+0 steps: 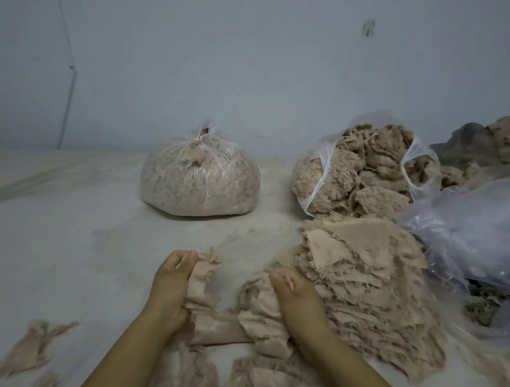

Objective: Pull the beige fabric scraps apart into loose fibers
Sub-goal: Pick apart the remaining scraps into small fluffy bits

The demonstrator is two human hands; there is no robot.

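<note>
Frayed beige tufts point(261, 385) lie nearest the viewer, just below the beige fabric scrap point(220, 329) that serves as landmark. Left of that scrap a loose shred point(30, 349) lies apart on the pale sheet point(60, 222); the left hand point(170, 281) clenches the scrap's left end, the right hand point(296, 305) grips its right end, and right of it spreads the scrap pile point(363, 280). Beyond it sit a tied bag point(199, 176) and an open bag point(363, 172) (both holding beige material); pulling is judged best done with grips close together, parting a few threads at once.
</note>
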